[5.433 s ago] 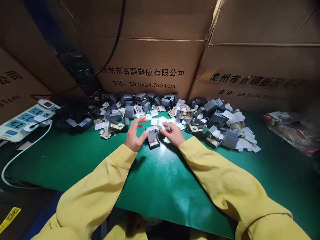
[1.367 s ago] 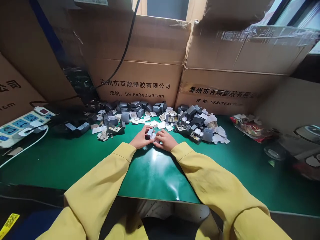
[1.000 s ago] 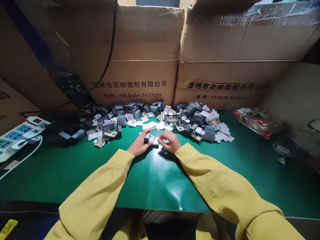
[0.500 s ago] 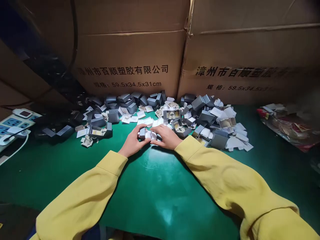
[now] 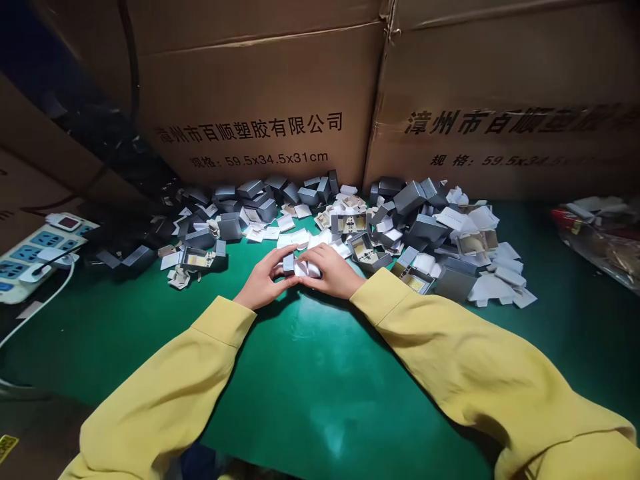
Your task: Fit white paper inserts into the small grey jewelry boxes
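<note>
left hand [image 5: 260, 283] + right hand [image 5: 333, 272]: both pinch small grey box [image 5: 289, 263] | change: box open before, now pressed nearly closed | pile of boxes [image 5: 415, 230] just behind, on green mat [image 5: 310, 373]

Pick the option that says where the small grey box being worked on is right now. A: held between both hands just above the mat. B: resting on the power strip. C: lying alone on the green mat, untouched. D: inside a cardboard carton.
A: the small grey box sits between the left hand and the right hand, both closed on it over the green mat.
</note>
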Tool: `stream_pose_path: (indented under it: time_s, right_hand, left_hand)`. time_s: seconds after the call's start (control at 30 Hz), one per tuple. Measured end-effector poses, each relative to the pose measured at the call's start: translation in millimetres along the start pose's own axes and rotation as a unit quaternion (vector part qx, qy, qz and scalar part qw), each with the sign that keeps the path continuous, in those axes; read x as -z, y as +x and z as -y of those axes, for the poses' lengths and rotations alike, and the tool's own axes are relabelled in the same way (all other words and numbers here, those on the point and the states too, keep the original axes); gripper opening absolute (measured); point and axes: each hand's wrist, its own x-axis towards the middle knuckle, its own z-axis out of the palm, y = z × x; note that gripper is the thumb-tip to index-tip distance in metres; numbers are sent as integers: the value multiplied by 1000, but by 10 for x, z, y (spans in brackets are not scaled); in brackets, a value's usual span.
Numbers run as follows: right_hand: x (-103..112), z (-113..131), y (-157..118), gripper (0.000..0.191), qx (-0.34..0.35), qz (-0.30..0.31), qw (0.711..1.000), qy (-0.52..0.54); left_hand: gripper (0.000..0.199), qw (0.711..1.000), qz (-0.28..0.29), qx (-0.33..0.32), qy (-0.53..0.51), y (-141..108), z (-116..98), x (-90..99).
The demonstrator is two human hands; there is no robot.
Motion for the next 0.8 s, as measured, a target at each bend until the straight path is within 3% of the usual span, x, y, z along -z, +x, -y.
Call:
stream_pose_path:
  time_s: [0.2, 0.5, 0.8]
  right_hand:
    - [-4, -17, 3, 27, -1, -10, 1000, -1]
    - [178, -13, 133, 17, 58, 98, 990, -81]
    - [109, -7, 130, 13, 65, 116, 985, -106]
  left_hand:
    - [63, 1000, 20, -2, -10, 4, 54, 30]
    - [64, 997, 70, -28, -34, 37, 57, 85]
    - [63, 996, 70, -31, -42, 28, 33, 82]
